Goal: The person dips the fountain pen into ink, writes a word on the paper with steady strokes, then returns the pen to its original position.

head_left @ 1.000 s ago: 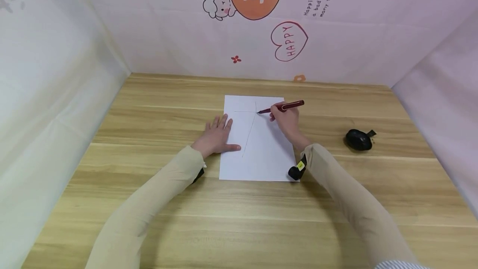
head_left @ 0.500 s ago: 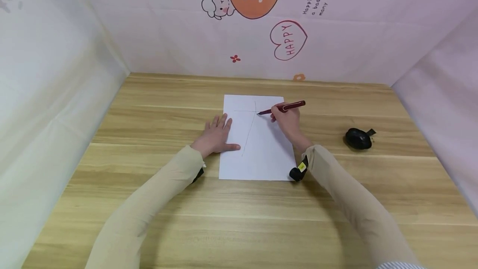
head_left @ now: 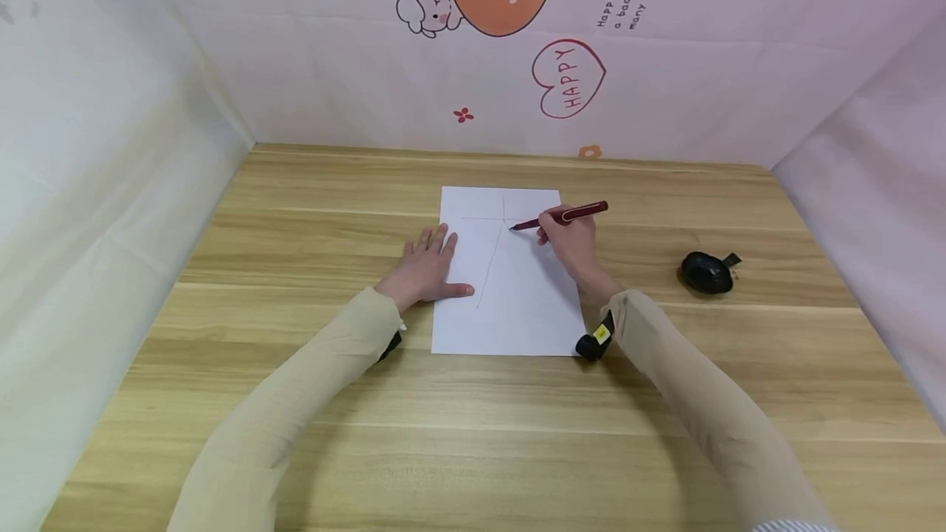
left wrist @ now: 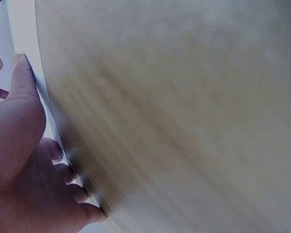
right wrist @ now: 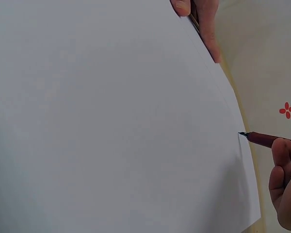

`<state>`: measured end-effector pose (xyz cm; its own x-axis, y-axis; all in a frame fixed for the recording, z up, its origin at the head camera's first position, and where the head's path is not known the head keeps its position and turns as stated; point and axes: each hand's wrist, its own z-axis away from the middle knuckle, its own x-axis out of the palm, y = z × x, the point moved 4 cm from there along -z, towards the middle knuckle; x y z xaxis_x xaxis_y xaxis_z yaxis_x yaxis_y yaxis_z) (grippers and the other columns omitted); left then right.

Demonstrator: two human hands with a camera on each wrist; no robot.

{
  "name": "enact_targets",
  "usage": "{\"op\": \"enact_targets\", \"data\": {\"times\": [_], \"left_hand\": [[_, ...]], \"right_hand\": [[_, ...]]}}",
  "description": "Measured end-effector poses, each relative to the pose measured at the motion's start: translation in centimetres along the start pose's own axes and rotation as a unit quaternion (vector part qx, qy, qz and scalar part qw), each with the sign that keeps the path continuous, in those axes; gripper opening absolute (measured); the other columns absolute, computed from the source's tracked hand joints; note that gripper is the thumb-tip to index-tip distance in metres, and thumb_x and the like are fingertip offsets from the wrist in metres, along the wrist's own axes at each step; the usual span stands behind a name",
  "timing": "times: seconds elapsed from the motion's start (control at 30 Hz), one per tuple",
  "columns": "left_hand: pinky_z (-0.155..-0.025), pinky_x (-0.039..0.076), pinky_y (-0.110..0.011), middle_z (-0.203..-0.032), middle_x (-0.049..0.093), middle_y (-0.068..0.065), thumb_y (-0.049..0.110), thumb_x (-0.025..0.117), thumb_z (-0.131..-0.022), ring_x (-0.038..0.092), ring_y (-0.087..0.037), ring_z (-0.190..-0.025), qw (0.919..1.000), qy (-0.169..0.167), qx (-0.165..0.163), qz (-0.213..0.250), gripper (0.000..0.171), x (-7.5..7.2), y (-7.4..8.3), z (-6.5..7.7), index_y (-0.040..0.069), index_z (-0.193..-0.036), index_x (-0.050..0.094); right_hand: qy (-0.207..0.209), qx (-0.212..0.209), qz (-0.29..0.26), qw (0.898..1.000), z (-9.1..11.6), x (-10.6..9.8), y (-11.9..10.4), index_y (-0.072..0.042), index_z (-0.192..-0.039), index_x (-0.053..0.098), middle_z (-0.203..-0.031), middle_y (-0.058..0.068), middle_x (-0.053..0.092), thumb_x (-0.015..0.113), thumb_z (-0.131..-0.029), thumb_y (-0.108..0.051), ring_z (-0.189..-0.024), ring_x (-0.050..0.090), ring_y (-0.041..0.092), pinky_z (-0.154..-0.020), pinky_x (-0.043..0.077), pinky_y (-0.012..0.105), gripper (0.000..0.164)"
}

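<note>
A sheet of white paper (head_left: 510,310) lies on the wooden table, bearing a thin horizontal line, a short vertical line and a long slanting line. My left hand (head_left: 424,269) rests on the sheet's left edge, fingers spread and thumb pointing right. In my right hand (head_left: 572,240) is a dark red fountain pen (head_left: 589,208), pinched near its nib end. Its nib is at the paper, just right of and below where the lines cross; the right wrist view shows the dark nib (right wrist: 241,133) at the sheet. Whether it touches is hard to tell.
A black rounded object (head_left: 707,272) with a small tab sits on the table (head_left: 473,450) to the right. White printed cloth (head_left: 332,64) stands behind the table and along both sides. A black wrist camera (head_left: 591,346) hangs under the right sleeve, over the paper's lower right corner.
The pen and right hand have shifted slightly right and down, moving the nib away from the crossing of the lines. The left hand has stayed in place on the paper.
</note>
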<state>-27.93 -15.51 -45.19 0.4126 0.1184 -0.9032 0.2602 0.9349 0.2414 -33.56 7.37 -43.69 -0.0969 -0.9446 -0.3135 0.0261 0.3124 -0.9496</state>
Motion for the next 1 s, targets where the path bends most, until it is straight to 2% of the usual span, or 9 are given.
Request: {"op": "enact_targets", "data": {"times": [0.23, 0.8, 1.0], "left_hand": [[-0.115, 0.010, -0.060, -0.158, -0.008, -0.015, 0.063, 0.051, -0.085, -0.004, -0.038, -0.146, 1.0000, 0.003, 0.002, -0.004, 0.100, -0.2, 0.1, 0.1, 0.006, -0.151, 0.003], [-0.115, 0.009, -0.059, -0.158, -0.009, -0.015, 0.063, 0.051, -0.085, -0.005, -0.038, -0.146, 1.0000, 0.001, 0.002, 0.000, 0.100, -0.2, 0.1, 0.1, 0.006, -0.151, 0.002], [-0.115, 0.007, -0.058, -0.158, -0.010, -0.014, 0.063, 0.051, -0.085, -0.006, -0.037, -0.146, 1.0000, -0.002, 0.000, 0.004, 0.100, -0.1, 0.2, 0.3, 0.007, -0.151, 0.001]], "right_hand": [[-0.003, -0.004, -0.001, 1.000, 0.3, -0.3, -0.1, -0.002, -0.095, 0.064, -0.060, -0.006, 0.061, 0.057, -0.087, -0.016, -0.052, 0.059, 0.007, -0.051, 0.044, 0.020, 0.018], [-0.001, 0.005, -0.014, 1.000, 0.7, -0.8, 0.3, 0.001, -0.092, 0.064, -0.058, -0.007, 0.060, 0.056, -0.086, -0.012, -0.049, 0.058, 0.006, -0.053, 0.049, 0.022, 0.016], [-0.006, 0.014, -0.005, 1.000, 1.0, -1.1, 0.3, 0.001, -0.096, 0.064, -0.059, -0.007, 0.061, 0.056, -0.086, -0.013, -0.050, 0.059, 0.006, -0.054, 0.049, 0.022, 0.018]]}}
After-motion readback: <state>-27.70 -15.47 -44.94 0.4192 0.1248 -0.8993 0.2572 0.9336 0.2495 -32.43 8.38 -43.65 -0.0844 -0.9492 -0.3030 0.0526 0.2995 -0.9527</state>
